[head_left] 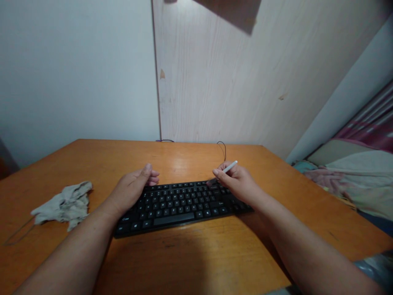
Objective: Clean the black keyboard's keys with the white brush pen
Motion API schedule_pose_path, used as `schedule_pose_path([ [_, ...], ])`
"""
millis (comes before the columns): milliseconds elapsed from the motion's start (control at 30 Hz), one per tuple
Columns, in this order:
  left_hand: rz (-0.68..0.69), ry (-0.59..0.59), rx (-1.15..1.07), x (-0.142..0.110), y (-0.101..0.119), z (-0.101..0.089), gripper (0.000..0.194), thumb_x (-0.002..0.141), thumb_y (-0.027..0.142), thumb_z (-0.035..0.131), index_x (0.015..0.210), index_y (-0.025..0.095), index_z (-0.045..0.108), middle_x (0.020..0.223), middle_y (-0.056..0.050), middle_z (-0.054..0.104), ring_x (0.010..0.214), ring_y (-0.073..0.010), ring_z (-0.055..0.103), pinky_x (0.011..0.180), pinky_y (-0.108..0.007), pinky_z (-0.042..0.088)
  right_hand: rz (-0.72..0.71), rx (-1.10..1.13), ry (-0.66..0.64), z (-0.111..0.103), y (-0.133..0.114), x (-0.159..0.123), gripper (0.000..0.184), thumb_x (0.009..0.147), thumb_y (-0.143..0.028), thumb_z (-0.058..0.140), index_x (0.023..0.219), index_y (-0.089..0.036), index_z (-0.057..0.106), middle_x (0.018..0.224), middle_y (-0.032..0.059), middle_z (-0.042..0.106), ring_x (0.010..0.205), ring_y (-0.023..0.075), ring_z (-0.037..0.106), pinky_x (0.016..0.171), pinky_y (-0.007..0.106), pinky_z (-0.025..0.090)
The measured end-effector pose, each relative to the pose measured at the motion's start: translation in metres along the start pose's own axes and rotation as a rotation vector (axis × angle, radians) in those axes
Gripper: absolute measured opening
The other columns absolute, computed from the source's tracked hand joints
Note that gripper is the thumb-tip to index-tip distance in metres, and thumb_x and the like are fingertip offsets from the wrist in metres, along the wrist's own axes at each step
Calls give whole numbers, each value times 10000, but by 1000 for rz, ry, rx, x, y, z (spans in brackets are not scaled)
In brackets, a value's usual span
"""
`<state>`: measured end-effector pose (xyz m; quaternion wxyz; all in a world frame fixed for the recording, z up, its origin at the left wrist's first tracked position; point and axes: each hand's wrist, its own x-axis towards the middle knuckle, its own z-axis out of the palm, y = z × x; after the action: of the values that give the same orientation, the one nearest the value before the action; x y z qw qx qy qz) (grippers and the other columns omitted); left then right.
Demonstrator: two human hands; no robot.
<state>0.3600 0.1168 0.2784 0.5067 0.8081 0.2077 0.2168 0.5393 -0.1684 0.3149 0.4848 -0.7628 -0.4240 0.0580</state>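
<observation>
A black keyboard (181, 200) lies slightly askew in front of me on the wooden table. My left hand (135, 184) rests at its left end, covering some keys; the thumb points up and the fingers reach loosely past the back edge, apart from the thumb. Over the right part of the keys, my right hand (235, 180) pinches a small brush (230, 166) with a white handle. The brush's dark head points down and left onto the upper row of keys. The right hand hides part of the number pad.
A crumpled grey cloth (69, 203) with a thin string lies on the table (172, 262) to the left. A black cable (225, 151) runs behind the keyboard toward the back edge. Beyond the table stand a pale wooden panel (208, 82) and bedding (362, 168) on the right.
</observation>
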Motion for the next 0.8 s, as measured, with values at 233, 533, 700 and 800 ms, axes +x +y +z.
schedule_pose_path([
  [233, 8, 0, 1, 0, -1, 0, 788, 866, 848, 396, 992, 150, 740, 966, -134, 797, 891, -281, 750, 921, -443, 549, -36, -53, -71, 10, 4, -1, 173, 961, -340, 578, 863, -203, 619, 799, 24, 694, 745, 179, 645, 675, 302, 435],
  [533, -8, -3, 0, -2, 4, 1, 813, 838, 872, 407, 993, 148, 742, 979, -135, 793, 911, -291, 743, 937, -460, 544, -64, -234, -184, 4, -11, -9, 184, 976, -308, 545, 836, -205, 605, 729, 9, 680, 669, 163, 610, 615, 293, 403],
  [700, -3, 2, -2, -3, 6, 0, 799, 829, 871, 428, 985, 156, 750, 967, -133, 795, 913, -300, 744, 938, -467, 541, -43, -204, -262, 1, -13, -12, 178, 979, -293, 540, 830, -213, 597, 742, 14, 715, 674, 166, 641, 608, 286, 416],
  [800, 0, -2, -9, -2, 4, 0, 790, 837, 862, 431, 987, 156, 754, 970, -135, 796, 917, -300, 746, 941, -464, 539, -64, -163, -200, 1, -12, -11, 202, 978, -308, 539, 800, -219, 574, 696, 0, 680, 651, 164, 623, 609, 287, 422],
])
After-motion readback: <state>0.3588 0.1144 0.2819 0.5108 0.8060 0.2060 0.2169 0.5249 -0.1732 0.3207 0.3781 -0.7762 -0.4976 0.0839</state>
